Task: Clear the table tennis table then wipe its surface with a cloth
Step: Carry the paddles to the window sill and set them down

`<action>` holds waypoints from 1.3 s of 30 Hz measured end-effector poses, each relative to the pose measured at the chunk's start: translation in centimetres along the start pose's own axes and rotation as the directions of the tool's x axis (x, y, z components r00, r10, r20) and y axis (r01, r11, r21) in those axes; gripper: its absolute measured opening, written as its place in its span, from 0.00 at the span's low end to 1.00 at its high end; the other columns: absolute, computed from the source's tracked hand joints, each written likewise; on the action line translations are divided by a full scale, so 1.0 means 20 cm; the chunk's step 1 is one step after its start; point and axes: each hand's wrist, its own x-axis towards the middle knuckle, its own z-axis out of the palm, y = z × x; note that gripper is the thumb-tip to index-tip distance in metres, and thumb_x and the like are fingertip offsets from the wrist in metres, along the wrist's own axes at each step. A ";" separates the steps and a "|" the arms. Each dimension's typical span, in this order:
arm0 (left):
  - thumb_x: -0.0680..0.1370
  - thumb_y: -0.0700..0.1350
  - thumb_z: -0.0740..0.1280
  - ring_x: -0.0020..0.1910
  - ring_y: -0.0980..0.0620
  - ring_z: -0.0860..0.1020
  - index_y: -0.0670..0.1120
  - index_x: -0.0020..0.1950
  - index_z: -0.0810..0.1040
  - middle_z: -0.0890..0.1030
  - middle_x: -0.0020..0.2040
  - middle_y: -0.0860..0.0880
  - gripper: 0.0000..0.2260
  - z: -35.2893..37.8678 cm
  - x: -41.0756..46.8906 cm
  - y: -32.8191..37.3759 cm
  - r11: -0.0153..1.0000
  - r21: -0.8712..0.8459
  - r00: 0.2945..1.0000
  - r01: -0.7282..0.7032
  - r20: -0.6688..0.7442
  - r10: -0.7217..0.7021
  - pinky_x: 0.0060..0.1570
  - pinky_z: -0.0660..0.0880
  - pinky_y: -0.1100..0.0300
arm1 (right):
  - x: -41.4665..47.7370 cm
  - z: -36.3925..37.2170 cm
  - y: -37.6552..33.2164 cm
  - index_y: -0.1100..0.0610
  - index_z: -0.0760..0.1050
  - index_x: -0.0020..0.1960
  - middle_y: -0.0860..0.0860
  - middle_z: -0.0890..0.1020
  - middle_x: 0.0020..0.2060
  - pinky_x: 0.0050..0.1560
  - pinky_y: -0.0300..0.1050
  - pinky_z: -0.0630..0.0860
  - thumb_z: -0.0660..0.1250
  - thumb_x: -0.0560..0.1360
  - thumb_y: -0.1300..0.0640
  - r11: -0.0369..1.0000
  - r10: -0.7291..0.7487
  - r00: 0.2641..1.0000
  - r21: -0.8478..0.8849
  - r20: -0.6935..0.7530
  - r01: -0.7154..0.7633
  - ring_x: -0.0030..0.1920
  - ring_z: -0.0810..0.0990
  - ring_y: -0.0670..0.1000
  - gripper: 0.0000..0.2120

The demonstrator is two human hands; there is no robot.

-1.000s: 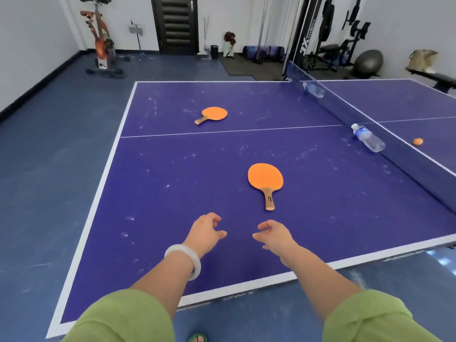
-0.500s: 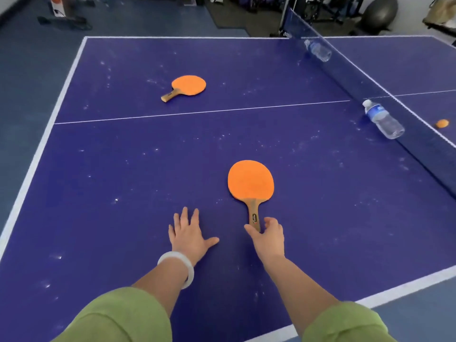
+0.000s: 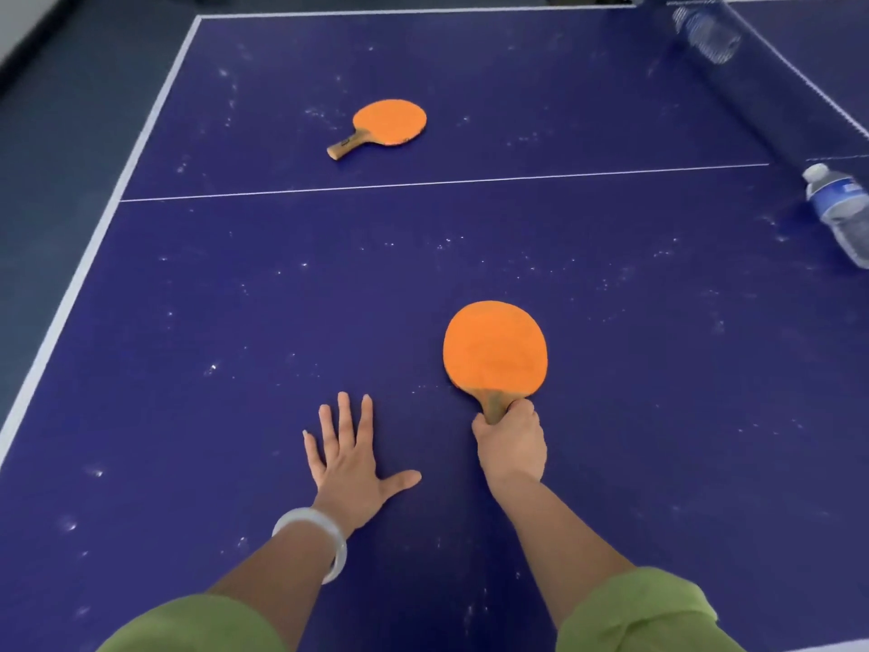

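The purple table tennis table (image 3: 235, 322) is speckled with white dust. My right hand (image 3: 510, 444) grips the wooden handle of the near orange paddle (image 3: 496, 345), whose blade points away from me. My left hand (image 3: 350, 456) lies flat on the table with fingers spread, a white bangle on its wrist. A second orange paddle (image 3: 388, 123) lies further off, beyond the white centre line. A clear plastic water bottle (image 3: 841, 214) lies on its side at the right edge, by the net (image 3: 752, 101). No cloth is in view.
Another water bottle (image 3: 705, 32) shows blurred behind the net at the top right. The table's white left edge line (image 3: 94, 237) borders dark blue floor. Green sleeves cover both my upper arms at the bottom.
My right hand has closed round the near paddle's handle, which it only touched before. My left hand stays flat on the table. The view has come closer to the table.
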 end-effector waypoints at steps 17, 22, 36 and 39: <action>0.73 0.71 0.62 0.75 0.47 0.27 0.56 0.79 0.35 0.28 0.77 0.52 0.47 -0.11 -0.01 -0.01 0.991 -0.129 0.992 -0.042 0.110 0.056 0.73 0.32 0.43 | -0.23 -0.06 0.18 0.58 0.75 0.41 0.51 0.80 0.28 0.24 0.38 0.74 0.70 0.76 0.51 0.933 0.023 0.975 0.346 0.222 -0.101 0.23 0.75 0.45 0.12; 0.77 0.62 0.66 0.79 0.52 0.40 0.55 0.80 0.47 0.42 0.81 0.54 0.39 -0.29 -0.17 -0.18 0.900 -0.429 0.975 -0.077 0.156 0.158 0.75 0.50 0.54 | -0.45 0.00 0.08 0.58 0.76 0.44 0.52 0.80 0.29 0.27 0.39 0.75 0.69 0.77 0.52 0.929 -0.024 0.968 0.363 0.252 -0.072 0.24 0.76 0.46 0.09; 0.78 0.54 0.68 0.63 0.50 0.75 0.49 0.75 0.66 0.74 0.67 0.48 0.27 -0.55 -1.04 -1.61 0.859 -0.512 0.988 -0.012 -0.141 -0.070 0.64 0.71 0.57 | -1.70 0.83 -0.52 0.56 0.75 0.45 0.52 0.80 0.31 0.24 0.38 0.74 0.68 0.77 0.57 0.910 -0.198 0.939 0.408 0.280 0.071 0.26 0.76 0.47 0.04; 0.78 0.52 0.69 0.63 0.49 0.75 0.47 0.74 0.67 0.75 0.67 0.46 0.26 -0.63 -1.18 -1.95 0.847 -0.531 0.981 0.017 -0.155 -0.117 0.61 0.70 0.59 | -1.98 1.06 -0.66 0.57 0.75 0.44 0.53 0.79 0.30 0.24 0.38 0.73 0.68 0.76 0.59 0.906 -0.220 0.923 0.418 0.315 0.073 0.25 0.75 0.48 0.03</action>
